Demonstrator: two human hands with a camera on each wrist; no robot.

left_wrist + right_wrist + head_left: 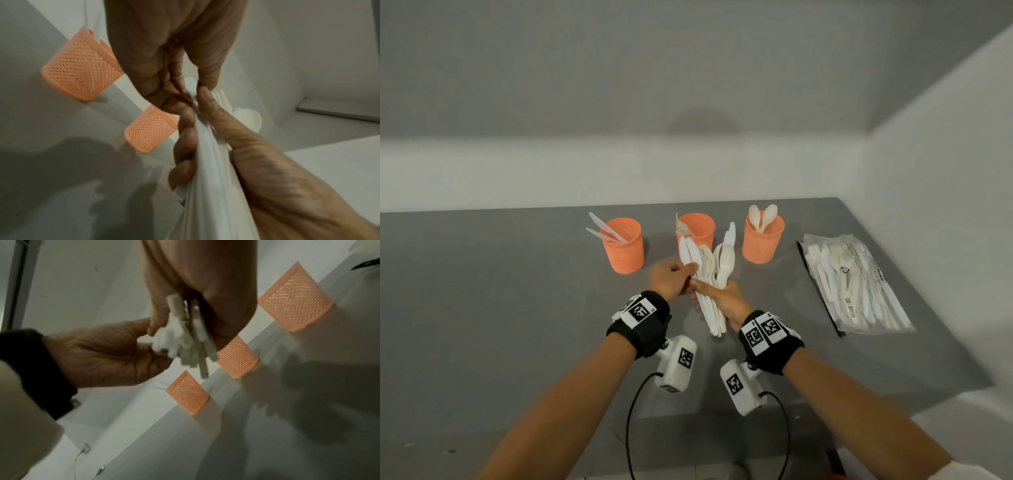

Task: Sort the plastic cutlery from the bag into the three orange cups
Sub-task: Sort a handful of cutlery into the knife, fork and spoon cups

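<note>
My right hand (pixel 710 291) grips a fanned bundle of white plastic cutlery (pixel 710 263) by the handles, above the grey table (pixel 517 291) just in front of the cups. Knives, forks and spoons are mixed in it. My left hand (pixel 690 272) pinches a knife (pixel 687 251) at the bundle's left side. In the left wrist view the left fingertips (pixel 205 84) close on a white piece at the top of the bundle (pixel 211 178). Three orange mesh cups stand in a row: the left cup (pixel 624 246) holds knives, the middle cup (pixel 695 229) forks, the right cup (pixel 763 240) spoons.
A clear plastic bag (pixel 856 284) with more cutlery lies flat at the table's right side, near the edge. A white wall runs behind the cups and along the right. Cables hang from both wrist cameras at the near edge.
</note>
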